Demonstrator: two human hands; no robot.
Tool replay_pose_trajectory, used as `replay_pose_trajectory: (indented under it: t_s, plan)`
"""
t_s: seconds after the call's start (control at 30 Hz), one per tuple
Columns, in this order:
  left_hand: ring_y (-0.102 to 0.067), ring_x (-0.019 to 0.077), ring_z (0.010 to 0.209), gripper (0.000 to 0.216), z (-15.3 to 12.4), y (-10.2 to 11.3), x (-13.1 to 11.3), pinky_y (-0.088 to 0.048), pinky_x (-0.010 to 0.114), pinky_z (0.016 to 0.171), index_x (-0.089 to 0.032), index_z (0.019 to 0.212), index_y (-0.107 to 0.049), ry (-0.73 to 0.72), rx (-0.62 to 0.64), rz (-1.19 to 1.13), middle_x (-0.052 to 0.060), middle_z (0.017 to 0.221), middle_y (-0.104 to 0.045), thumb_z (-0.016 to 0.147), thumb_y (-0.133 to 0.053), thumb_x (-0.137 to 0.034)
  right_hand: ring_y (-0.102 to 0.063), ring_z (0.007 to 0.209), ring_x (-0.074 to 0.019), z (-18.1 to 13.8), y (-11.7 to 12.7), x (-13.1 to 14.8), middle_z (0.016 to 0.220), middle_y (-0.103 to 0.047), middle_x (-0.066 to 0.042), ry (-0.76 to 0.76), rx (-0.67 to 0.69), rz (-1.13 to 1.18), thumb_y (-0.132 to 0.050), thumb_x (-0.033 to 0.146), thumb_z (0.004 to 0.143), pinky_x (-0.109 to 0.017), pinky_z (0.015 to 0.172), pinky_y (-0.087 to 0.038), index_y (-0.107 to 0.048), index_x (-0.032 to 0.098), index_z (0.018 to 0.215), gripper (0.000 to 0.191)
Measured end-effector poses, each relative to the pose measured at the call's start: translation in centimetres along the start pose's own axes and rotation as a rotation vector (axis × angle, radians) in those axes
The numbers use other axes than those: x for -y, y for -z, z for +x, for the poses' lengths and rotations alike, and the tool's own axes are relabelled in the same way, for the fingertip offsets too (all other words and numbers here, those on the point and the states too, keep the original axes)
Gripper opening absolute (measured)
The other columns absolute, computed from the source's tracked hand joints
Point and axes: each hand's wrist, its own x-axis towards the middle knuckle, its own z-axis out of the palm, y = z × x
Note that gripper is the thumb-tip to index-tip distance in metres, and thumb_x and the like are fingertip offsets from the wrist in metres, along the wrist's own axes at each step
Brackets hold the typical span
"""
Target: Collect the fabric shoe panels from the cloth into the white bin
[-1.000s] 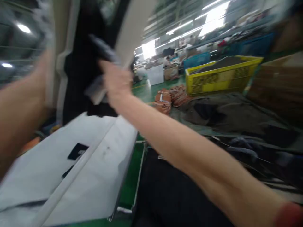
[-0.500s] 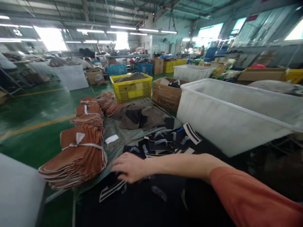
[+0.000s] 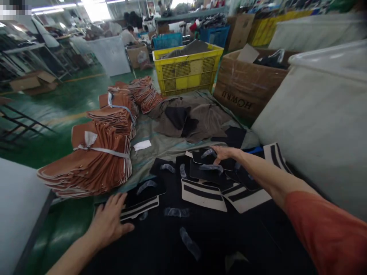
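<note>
On the dark surface at centre frame, the black fabric pieces with white stripes lie scattered in loose overlap. The right hand, half a second ago flat on the near pile, has extended toward 12 o'clock and now rests fingers apart on the farthest black piece; nothing is clamped. The left hand, absent half a second ago, has entered at 7 o'clock and lies open, palm down, touching a striped piece. Judged from this, both hands have shifted to sorting the pile. At 10 o'clock sit bundled brown pieces; at 12 o'clock, a yellow crate; at 2 o'clock, a white bin.
</note>
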Motion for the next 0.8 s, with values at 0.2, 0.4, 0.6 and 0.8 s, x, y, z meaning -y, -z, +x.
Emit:
replay_pose_trajectory:
  t_s: [0.2,0.4,0.6,0.8]
  plan:
    - [-0.027,0.0361,0.147,0.087,8.6,-10.2,-4.3,-0.028,0.056,0.117,-0.006,0.154,-0.018,0.031,0.017,0.101,0.019,0.158,-0.032,0.078,-0.054,-0.028,-0.042,0.133,-0.0453,3.2,-2.6,-3.2,0.14,-0.051,-0.024,0.01,-0.023,-0.142,-0.083,0.048,0.06,-0.058,0.112,-0.029,-0.05,0.013,0.141,0.094]
    - [-0.055,0.0302,0.128,0.053,9.3,-10.8,-9.0,-0.042,0.046,0.111,-0.017,0.141,-0.047,0.162,0.006,-0.512,0.013,0.141,-0.056,0.097,-0.025,-0.039,-0.057,0.119,-0.0359,3.1,-5.5,-3.1,0.13,-0.061,-0.016,0.028,-0.037,0.126,-0.069,0.069,0.071,-0.042,0.098,-0.046,-0.042,0.021,0.148,0.094]
    - [-0.063,0.028,0.119,0.057,9.9,-10.2,-20.6,-0.051,0.042,0.104,-0.015,0.126,-0.061,0.556,0.109,-1.59,0.014,0.126,-0.068,0.092,-0.046,-0.058,-0.061,0.111,-0.0339,0.5,-10.0,2.2,0.121,-0.065,-0.01,0.063,0.029,0.451,-0.067,0.073,0.071,-0.044,0.096,-0.047,-0.055,0.03,0.138,0.081]
    - [-0.07,0.0267,0.104,0.056,9.2,-11.2,-26.8,-0.055,0.039,0.099,-0.011,0.112,-0.068,0.572,0.024,-1.853,0.014,0.108,-0.074,0.07,-0.08,-0.047,-0.061,0.115,-0.0354,-4.6,-15.9,8.1,0.118,-0.067,-0.011,0.087,0.062,0.713,-0.068,0.074,0.068,-0.05,0.103,-0.046,-0.062,0.026,0.131,0.079]
